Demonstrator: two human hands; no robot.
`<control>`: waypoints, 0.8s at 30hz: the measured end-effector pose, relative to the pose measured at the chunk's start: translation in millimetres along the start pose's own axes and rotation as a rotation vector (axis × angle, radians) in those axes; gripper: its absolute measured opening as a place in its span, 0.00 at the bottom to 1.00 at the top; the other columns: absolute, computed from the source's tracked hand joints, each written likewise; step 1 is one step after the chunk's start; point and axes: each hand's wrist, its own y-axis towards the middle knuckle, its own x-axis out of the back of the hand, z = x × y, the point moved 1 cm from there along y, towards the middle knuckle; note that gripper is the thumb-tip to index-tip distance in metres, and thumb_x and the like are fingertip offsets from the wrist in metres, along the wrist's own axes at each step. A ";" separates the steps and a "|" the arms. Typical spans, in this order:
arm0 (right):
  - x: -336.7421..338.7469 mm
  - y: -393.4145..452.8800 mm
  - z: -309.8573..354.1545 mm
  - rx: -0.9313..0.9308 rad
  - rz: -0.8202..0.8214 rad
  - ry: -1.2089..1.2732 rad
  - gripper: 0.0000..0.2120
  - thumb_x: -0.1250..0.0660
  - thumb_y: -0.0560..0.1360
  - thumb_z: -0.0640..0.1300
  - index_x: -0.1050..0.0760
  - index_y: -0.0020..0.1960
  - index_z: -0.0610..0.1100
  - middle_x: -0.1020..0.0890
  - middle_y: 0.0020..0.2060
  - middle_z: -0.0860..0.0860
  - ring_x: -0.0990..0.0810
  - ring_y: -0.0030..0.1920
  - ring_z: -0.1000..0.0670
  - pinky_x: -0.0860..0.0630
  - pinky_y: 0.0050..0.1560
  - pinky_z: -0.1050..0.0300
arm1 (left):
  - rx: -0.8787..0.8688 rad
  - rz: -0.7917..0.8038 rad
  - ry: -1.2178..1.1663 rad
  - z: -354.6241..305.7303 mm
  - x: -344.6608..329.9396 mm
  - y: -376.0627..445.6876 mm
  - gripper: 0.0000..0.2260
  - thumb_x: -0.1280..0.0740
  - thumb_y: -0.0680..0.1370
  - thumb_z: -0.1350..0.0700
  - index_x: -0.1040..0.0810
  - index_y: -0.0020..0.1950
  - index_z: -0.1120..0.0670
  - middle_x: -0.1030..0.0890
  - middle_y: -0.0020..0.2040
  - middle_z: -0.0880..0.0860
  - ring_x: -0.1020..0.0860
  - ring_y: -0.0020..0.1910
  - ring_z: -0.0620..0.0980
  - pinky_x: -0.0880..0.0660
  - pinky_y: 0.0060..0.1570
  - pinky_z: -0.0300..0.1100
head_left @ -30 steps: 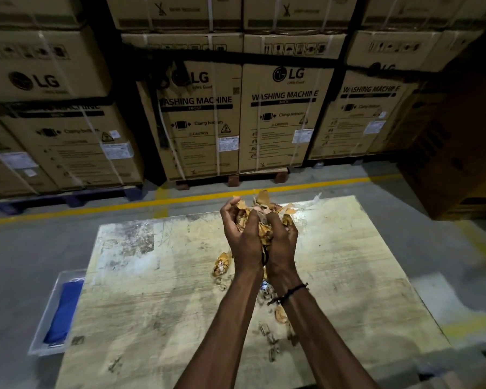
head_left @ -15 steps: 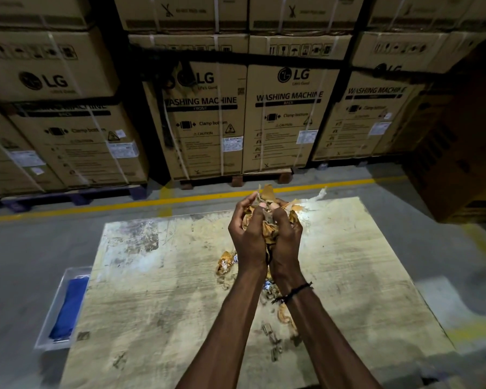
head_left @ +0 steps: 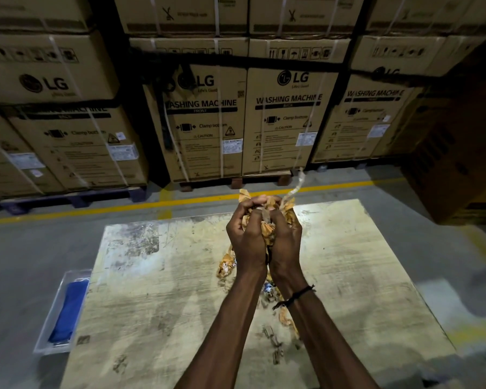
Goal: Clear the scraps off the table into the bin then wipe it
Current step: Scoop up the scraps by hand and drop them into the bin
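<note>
Head view: the left hand (head_left: 246,238) and right hand (head_left: 285,238) are pressed together, cupped tight around a bundle of orange-brown scraps (head_left: 267,230), held above the far half of the table (head_left: 157,299). Compared with a second ago, the fingers have closed further over the bundle and a pale strip now trails up from it. More loose scraps (head_left: 227,265) lie on the tabletop below the wrists. The clear bin (head_left: 49,329), holding a blue cloth (head_left: 68,310), sits just beside the table's left edge. The handful looks ready to carry there; wiping is not yet begun.
</note>
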 end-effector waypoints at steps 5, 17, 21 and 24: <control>-5.3 -0.4 11.1 0.001 0.073 0.017 0.15 0.39 0.84 0.34 0.19 0.65 0.44 0.15 0.61 0.41 0.15 0.61 0.43 0.18 0.61 0.47 | 0.030 0.010 -0.066 -2.0 -0.5 -0.2 0.07 0.29 0.79 0.50 0.18 0.44 0.51 0.18 0.45 0.55 0.20 0.49 0.58 0.23 0.57 0.65; -16.9 -21.3 31.3 -0.097 0.097 0.276 0.13 0.40 0.84 0.40 0.17 0.56 0.38 0.14 0.49 0.43 0.14 0.51 0.46 0.18 0.53 0.55 | 0.004 -0.051 -0.076 -31.9 -2.2 -6.2 0.13 0.25 0.73 0.47 0.25 0.35 0.50 0.19 0.37 0.51 0.20 0.42 0.54 0.22 0.48 0.54; -17.8 -28.3 38.1 -0.132 0.094 0.442 0.21 0.40 0.83 0.53 0.18 0.56 0.37 0.14 0.49 0.41 0.14 0.48 0.44 0.18 0.53 0.53 | -0.015 -0.056 -0.075 -28.8 -1.3 -4.7 0.17 0.24 0.75 0.45 0.27 0.36 0.52 0.20 0.38 0.54 0.21 0.45 0.59 0.22 0.53 0.69; -15.4 -24.9 38.4 -0.181 0.068 0.423 0.24 0.44 0.86 0.55 0.17 0.53 0.39 0.12 0.47 0.43 0.13 0.46 0.46 0.16 0.48 0.56 | 0.001 -0.061 -0.091 -28.6 -1.8 -5.7 0.17 0.23 0.74 0.44 0.28 0.36 0.50 0.19 0.39 0.56 0.19 0.44 0.61 0.22 0.53 0.70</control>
